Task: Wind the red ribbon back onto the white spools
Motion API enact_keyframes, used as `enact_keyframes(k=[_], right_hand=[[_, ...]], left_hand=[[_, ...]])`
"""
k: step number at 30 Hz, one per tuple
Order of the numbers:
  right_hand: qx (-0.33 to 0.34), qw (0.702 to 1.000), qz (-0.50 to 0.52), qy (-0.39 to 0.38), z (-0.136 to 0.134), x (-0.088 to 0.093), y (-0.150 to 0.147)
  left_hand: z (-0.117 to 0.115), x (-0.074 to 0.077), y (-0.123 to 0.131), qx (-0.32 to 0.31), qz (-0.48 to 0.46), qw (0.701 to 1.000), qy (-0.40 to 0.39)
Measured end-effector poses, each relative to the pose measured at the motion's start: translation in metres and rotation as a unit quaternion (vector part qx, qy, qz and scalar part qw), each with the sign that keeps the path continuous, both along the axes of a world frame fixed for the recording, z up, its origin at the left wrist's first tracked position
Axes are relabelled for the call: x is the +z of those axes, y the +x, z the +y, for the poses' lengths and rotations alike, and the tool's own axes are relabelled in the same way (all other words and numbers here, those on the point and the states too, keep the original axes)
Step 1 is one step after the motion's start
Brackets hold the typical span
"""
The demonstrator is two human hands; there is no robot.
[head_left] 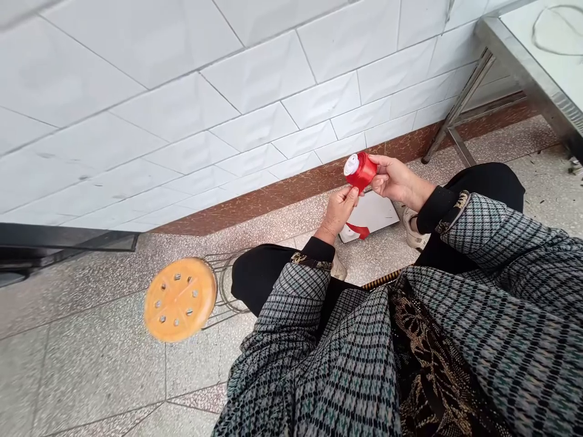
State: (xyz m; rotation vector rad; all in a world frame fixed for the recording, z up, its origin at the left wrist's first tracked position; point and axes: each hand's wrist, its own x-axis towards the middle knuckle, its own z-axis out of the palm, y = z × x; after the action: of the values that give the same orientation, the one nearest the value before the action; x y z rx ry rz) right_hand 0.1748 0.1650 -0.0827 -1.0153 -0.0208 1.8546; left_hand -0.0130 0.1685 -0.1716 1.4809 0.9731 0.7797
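Note:
A roll of red ribbon [363, 172] with a white end face is held up in front of me, above the floor. My right hand [395, 179] grips its right side with thumb and fingers. Pinched at the roll's lower edge, my left hand [340, 211] has its thumb on the red ribbon. Below both hands a flat white box or board [376, 213] lies on the floor between my feet. A piece of red material [357, 231] shows at its near left corner; I cannot tell whether it is printed or loose.
An orange round stool [180, 300] with holes in its seat stands to the left. A metal-framed table [523, 60] is at the upper right, with a loop of thin cord [537, 42] on it. The white tiled wall [255, 145] runs close ahead. Something black [68, 249] juts in at the left.

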Motion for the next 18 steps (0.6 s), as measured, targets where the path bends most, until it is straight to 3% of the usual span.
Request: enact_keyframes(k=[4, 8, 13, 18], right_hand=[[0.056, 0.998, 0.037, 0.014, 0.002, -0.007, 0.005], [0.097, 0.994, 0.043, -0.019, 0.003, -0.005, 0.008], [0.141, 0.989, 0.033, -0.031, 0.002, 0.000, 0.009], [0.088, 0.995, -0.028, 0.025, -0.008, -0.010, -0.007]], left_hand=[[0.015, -0.015, -0.004, 0.083, 0.001, 0.988, 0.129], [0.024, -0.017, -0.014, 0.029, -0.010, 0.980, 0.194], [0.027, -0.014, -0.019, -0.026, -0.016, 0.981, 0.191], [0.019, -0.019, -0.005, 0.056, -0.044, 0.990, 0.123]])
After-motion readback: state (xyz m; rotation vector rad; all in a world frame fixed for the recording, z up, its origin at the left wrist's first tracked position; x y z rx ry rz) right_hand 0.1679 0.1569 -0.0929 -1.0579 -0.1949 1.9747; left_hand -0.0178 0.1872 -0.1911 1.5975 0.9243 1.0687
